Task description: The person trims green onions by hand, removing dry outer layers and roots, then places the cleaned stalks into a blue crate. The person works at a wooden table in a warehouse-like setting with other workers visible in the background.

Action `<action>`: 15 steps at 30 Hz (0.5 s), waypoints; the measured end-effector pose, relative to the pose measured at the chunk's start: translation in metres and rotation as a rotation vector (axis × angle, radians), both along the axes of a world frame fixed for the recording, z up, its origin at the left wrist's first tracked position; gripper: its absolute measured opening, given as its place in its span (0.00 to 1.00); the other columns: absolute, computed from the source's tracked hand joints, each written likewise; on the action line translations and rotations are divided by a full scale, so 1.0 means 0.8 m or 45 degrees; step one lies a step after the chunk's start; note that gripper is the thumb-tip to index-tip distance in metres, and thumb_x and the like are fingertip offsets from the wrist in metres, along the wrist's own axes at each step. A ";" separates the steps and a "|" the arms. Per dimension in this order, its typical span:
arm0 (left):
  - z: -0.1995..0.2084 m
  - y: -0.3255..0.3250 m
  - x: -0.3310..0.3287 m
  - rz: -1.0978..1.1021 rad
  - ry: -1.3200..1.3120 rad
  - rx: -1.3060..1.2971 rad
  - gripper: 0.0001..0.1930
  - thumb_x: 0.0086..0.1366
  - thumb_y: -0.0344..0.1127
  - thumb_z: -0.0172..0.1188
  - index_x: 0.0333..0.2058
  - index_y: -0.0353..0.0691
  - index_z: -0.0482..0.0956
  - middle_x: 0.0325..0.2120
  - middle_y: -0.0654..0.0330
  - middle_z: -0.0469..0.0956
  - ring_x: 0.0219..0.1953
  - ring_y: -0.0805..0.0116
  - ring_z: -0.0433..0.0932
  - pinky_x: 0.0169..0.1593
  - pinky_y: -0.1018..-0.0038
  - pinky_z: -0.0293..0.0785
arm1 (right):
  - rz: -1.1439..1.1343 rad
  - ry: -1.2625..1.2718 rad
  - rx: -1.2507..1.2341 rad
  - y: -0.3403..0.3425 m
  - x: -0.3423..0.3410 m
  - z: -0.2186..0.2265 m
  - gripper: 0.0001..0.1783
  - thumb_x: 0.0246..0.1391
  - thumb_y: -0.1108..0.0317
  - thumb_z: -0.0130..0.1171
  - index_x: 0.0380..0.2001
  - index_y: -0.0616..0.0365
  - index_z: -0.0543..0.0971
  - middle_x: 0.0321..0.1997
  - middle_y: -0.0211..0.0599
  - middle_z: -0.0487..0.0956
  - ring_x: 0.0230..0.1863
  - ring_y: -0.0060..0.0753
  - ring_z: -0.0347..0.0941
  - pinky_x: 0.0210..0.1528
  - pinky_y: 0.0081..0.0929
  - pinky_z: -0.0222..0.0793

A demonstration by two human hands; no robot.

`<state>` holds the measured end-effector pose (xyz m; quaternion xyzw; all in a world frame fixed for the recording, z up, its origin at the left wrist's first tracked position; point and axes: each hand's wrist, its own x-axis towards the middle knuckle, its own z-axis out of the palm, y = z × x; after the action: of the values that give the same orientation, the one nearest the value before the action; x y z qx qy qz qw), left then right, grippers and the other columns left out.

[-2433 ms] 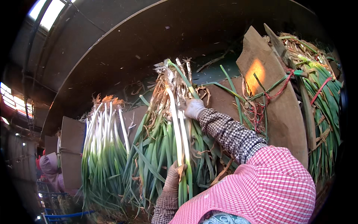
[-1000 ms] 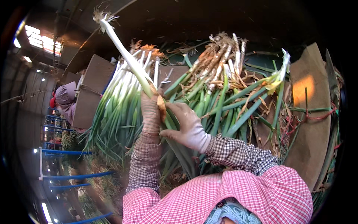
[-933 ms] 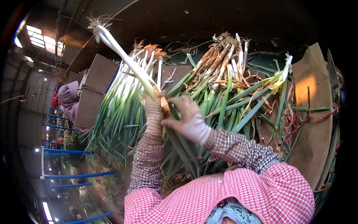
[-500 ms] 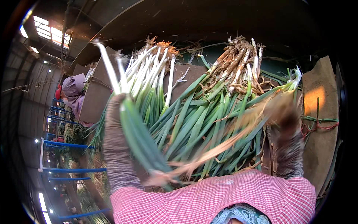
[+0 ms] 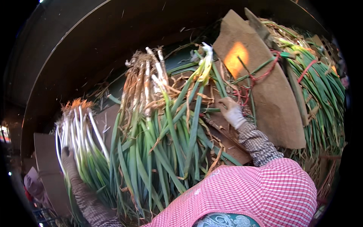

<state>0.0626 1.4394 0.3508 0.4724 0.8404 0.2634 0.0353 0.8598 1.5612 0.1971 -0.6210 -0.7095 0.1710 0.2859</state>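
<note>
My left hand, in a dark glove, is at the left edge of a pile of peeled green onions with white stalks and orange-brown roots. It seems closed round a green onion stalk there; its fingers are mostly hidden. To the right lies a larger heap of unpeeled green onions, stalks brown and dirty, long leaves toward me. A yellowish, bent green onion top sticks up from its right side. Right of the heap, my right hand, in a whitish glove, has loosely bent fingers and shows nothing in them.
A brown board stands on the right, with red string tied at it. Beyond it lie more green onions. A dark curved wall rises behind the heaps. At far left is another person's light headwear.
The view has swung right. My left hand has come down onto the peeled pile with the stalks it held raised. The long dry leaf by my right hand is no longer seen there.
</note>
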 end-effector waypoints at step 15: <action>-0.120 0.391 0.663 -0.630 -0.447 -0.472 0.27 0.62 0.46 0.63 0.56 0.36 0.73 0.46 0.46 0.80 0.49 0.53 0.80 0.53 0.64 0.74 | 0.187 -0.418 -0.299 -0.032 -0.044 -0.027 0.52 0.50 0.48 0.68 0.69 0.68 0.58 0.74 0.56 0.57 0.76 0.56 0.49 0.77 0.49 0.40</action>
<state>0.5933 1.7522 0.2546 0.5947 0.7151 0.1672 0.3272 0.8250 1.5352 0.1756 -0.6162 -0.7651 0.1694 0.0792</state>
